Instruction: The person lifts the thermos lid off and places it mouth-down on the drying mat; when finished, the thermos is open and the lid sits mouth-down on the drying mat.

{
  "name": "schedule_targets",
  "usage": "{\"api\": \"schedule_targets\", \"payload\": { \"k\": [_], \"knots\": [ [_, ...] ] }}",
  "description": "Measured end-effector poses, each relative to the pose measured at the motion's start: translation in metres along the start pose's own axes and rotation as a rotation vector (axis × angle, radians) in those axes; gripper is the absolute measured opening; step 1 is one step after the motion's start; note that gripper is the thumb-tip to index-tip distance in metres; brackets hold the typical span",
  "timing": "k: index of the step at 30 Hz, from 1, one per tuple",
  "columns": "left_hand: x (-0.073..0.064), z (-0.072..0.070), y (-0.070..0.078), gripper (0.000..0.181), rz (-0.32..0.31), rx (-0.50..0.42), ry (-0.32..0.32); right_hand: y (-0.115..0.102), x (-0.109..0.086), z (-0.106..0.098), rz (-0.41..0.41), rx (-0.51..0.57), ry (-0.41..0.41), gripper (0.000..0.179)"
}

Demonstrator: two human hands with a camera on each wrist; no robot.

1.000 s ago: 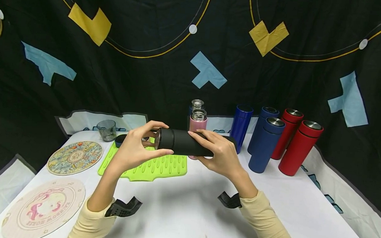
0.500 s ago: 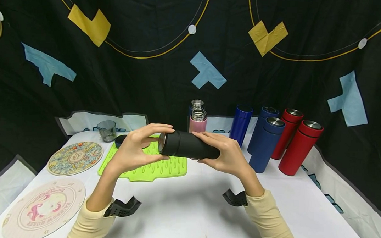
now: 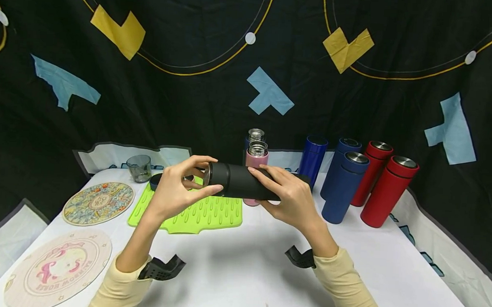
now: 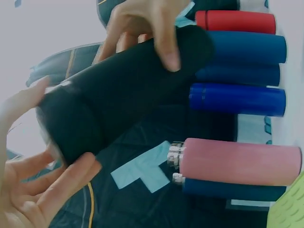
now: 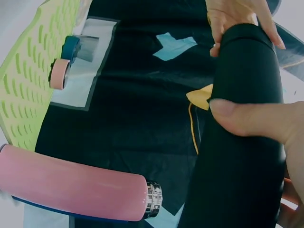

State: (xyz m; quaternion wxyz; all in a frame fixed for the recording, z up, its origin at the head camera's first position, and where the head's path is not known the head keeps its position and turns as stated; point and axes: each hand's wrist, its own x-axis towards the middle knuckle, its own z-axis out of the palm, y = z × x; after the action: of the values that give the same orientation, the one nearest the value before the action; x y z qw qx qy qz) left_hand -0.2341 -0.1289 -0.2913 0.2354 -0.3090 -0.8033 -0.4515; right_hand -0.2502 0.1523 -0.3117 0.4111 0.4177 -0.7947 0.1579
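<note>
A black thermos (image 3: pixel 246 182) is held sideways above the table by both hands. My left hand (image 3: pixel 172 189) grips its lid end, thumb below and fingers above, with the silver lid top facing that palm. Around the body, my right hand (image 3: pixel 287 194) curls its fingers and thumb; in the right wrist view the thumb (image 5: pixel 251 116) lies along the black side. The lid (image 4: pixel 71 123) is on the thermos, a seam showing beneath it. Behind stand a pink thermos (image 3: pixel 255 161) and a dark blue thermos (image 3: pixel 256 134), both with bare metal necks.
A green mat (image 3: pixel 210 216) carries a dark blue cap (image 3: pixel 155 181) and a pink cap (image 5: pixel 59 73). A glass (image 3: pixel 139 168) stands back left, near two round mats (image 3: pixel 98 204). Capped blue thermoses (image 3: pixel 343 190) and red thermoses (image 3: pixel 388 192) stand at right.
The thermos swung its lid end toward me half a second ago, then turned back side-on. My right hand shifted right and partly back left; my left hand stays at the lid.
</note>
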Motion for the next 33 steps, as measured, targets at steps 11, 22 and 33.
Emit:
{"api": "schedule_targets", "payload": {
  "k": [11, 22, 33],
  "knots": [
    [0.001, 0.002, 0.003, 0.066, 0.045, -0.048, -0.077, 0.001, -0.001, -0.008, 0.021, 0.037, -0.02, 0.078],
    [0.0, -0.002, 0.005, 0.073, 0.185, -0.059, -0.134, -0.002, -0.002, -0.019, 0.068, 0.133, -0.088, 0.079],
    [-0.001, 0.0, 0.008, 0.062, -0.013, -0.053, -0.085, -0.006, 0.0, -0.02, 0.047, 0.006, -0.045, 0.08]
  ]
}}
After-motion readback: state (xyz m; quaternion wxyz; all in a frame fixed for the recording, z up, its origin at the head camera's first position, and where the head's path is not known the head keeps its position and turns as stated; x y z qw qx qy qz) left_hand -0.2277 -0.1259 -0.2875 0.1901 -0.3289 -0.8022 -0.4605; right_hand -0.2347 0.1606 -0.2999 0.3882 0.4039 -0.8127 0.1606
